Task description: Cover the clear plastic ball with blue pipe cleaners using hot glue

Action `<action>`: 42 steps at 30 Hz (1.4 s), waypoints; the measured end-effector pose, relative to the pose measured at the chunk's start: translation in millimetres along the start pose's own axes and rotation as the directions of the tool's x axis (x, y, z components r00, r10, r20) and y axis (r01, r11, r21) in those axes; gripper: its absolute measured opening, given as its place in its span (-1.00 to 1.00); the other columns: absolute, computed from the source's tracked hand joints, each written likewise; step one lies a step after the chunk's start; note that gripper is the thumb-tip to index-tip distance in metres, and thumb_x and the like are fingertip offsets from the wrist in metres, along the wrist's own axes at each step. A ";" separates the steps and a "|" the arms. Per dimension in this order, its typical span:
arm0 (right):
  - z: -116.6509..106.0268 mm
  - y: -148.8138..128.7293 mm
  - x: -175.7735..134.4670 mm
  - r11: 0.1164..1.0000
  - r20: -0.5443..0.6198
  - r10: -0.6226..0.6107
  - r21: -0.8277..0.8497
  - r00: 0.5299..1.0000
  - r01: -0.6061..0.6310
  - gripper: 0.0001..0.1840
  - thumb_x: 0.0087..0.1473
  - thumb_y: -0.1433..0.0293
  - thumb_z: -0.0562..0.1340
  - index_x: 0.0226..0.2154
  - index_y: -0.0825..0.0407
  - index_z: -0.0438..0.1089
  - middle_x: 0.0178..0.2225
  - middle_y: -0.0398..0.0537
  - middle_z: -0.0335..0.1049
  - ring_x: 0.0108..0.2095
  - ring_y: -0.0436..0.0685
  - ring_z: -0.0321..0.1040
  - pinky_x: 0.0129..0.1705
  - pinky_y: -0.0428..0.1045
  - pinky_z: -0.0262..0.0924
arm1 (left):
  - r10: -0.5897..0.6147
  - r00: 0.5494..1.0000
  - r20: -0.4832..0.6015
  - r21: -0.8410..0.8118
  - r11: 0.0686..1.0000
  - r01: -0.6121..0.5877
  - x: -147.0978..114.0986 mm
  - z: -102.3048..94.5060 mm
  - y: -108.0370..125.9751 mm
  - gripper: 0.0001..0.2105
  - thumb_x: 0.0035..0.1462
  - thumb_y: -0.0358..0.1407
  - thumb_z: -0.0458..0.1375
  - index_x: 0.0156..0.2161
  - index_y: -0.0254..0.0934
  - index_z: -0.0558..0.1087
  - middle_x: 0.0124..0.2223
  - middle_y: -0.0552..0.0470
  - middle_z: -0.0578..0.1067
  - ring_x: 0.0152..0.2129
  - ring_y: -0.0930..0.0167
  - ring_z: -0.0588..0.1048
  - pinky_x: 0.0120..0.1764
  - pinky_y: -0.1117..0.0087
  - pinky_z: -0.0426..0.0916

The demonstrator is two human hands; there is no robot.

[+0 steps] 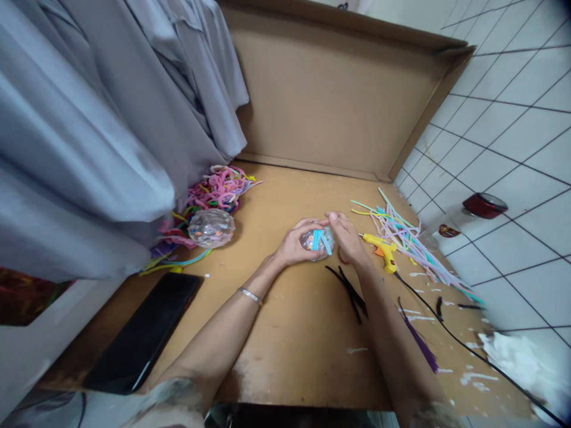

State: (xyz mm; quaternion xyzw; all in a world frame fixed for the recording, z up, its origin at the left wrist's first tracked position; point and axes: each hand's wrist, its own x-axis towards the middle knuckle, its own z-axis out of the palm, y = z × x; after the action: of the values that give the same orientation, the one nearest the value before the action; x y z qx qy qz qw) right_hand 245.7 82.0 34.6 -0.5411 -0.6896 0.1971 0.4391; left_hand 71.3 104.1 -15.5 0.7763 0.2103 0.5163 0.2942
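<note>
My left hand [298, 244] is wrapped around the left side of a clear round ball [307, 240] with small orange bits in it. Bright blue strips [322, 240], like pipe cleaners, lie across its front. At the ball's upper right is my right hand [347, 236], its fingers bent and closed by the rim; what they pinch is hidden. A yellow glue gun [383, 249] lies just right of that hand, its black cord running toward the lower right. Black pipe cleaners [350, 291] rest on the table beside my right forearm.
Another clear ball [212, 228] sits by a heap of colourful pipe cleaners [218, 189]. A black phone [145, 333] lies at left. Pastel pipe cleaners [404, 241], a red-lidded jar [484, 205], a purple tassel [419, 342] and white tissue [517, 362] are at right. Cardboard [330, 89] stands behind.
</note>
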 end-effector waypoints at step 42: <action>-3.1 -11.5 -0.8 0.995 -0.017 -0.067 0.072 0.998 0.068 -0.45 0.20 -0.07 0.05 -0.09 -0.09 0.52 -0.05 0.03 0.48 0.02 0.22 0.36 0.12 0.18 0.21 | -0.224 0.968 -0.111 -0.067 0.974 0.218 2.8 -0.5 3.4 -0.50 -0.18 -0.26 0.42 -0.05 -0.26 0.49 0.03 -0.13 0.49 0.01 0.22 0.49 0.12 0.14 0.35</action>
State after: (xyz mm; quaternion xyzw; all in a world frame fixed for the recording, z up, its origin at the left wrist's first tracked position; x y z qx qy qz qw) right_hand 241.7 76.7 44.5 -0.5027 -0.6965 0.2033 0.4700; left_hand 71.9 103.5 -11.1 0.7081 0.2984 0.5305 0.3579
